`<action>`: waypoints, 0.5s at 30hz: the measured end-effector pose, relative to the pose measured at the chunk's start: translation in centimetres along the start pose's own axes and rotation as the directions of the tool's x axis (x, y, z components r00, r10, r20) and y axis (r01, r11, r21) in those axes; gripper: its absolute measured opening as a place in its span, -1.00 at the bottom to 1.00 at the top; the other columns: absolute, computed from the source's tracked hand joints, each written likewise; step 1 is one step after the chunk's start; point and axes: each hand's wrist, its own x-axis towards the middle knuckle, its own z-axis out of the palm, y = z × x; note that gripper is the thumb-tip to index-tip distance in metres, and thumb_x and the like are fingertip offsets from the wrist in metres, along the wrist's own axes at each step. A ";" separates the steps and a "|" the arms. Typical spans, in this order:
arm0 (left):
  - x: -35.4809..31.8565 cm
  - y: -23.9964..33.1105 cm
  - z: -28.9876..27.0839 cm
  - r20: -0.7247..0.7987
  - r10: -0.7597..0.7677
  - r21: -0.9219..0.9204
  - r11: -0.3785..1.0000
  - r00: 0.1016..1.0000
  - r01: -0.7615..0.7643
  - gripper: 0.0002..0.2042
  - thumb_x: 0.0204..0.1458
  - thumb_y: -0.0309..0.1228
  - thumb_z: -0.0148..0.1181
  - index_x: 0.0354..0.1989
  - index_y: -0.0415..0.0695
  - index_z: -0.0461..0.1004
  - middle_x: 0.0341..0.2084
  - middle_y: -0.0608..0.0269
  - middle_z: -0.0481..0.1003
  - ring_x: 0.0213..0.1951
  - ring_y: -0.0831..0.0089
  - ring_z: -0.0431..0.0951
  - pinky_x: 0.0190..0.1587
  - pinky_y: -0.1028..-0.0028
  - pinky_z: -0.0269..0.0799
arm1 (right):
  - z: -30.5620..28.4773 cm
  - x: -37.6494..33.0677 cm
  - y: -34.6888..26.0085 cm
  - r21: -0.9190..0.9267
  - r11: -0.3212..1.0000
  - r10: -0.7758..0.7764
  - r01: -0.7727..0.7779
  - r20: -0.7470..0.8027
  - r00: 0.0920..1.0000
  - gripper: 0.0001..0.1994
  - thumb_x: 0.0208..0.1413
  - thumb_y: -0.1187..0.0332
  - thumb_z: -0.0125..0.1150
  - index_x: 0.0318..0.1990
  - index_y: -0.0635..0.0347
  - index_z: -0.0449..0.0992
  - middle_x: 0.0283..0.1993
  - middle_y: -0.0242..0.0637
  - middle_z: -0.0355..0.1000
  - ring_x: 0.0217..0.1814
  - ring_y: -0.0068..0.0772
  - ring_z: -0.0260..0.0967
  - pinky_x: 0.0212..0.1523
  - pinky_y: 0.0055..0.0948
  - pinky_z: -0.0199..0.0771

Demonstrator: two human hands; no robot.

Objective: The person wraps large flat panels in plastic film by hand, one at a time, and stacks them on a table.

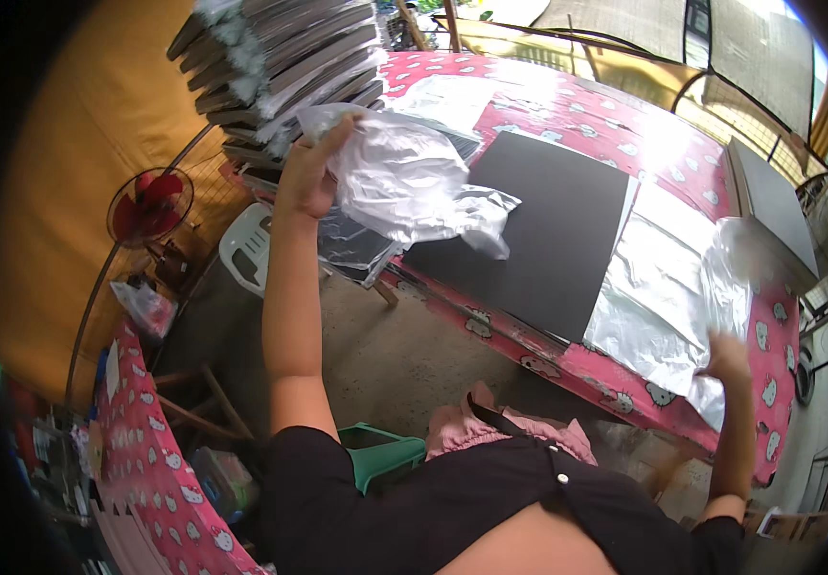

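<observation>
Your left hand point(314, 174) grasps a crumpled clear plastic bag point(399, 177), raised in front of the black board point(548, 225) and hiding its left corner; the inside of this bag is hard to see. Your right hand point(728, 360) is blurred at the plastic sheets point(648, 278) on the pink table point(553, 105), so I cannot tell if it grips them. Near the fan point(150, 206), a small bag point(146, 309) contains something unclear. The upper edge cuts off the tall stack point(299, 57).
</observation>
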 end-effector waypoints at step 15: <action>-2.5 -0.2 5.8 -0.298 0.182 0.000 0.982 0.937 -0.190 -0.72 -0.08 -0.21 0.14 -0.52 -0.23 0.46 -0.64 0.38 0.42 -0.63 0.67 0.33 -0.57 0.68 0.23 | -24.2 0.5 -28.4 0.217 0.011 0.249 0.976 -0.946 0.208 -0.95 -0.14 0.48 0.14 -0.48 0.24 0.49 -0.65 -0.30 0.37 -0.67 -0.59 0.23 -0.58 -0.60 0.26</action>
